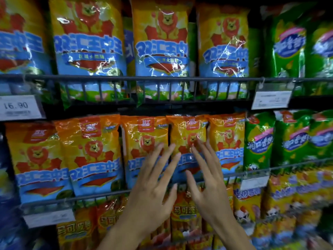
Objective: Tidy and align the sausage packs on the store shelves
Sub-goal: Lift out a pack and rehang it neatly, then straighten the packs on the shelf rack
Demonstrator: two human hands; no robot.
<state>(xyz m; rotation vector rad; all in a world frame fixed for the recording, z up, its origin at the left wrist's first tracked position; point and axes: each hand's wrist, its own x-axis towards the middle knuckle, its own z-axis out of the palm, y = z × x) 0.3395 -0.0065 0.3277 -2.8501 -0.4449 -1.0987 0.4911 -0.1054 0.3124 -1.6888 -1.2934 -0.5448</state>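
Orange sausage pack stands upright, long axis vertical.

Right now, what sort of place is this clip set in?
Most likely a grocery store aisle: wire-fronted shelves stacked with rows of orange sausage packs, and a price tag reading 16.90 clipped to the shelf edge.

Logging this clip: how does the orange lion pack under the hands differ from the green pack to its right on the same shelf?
The orange lion pack is orange and yellow with a red lion; the green pack is green with a pink and blue label. The orange lion pack has the left hand and right hand spread over it; the green pack is untouched. Both stand upright behind the same wire rail.
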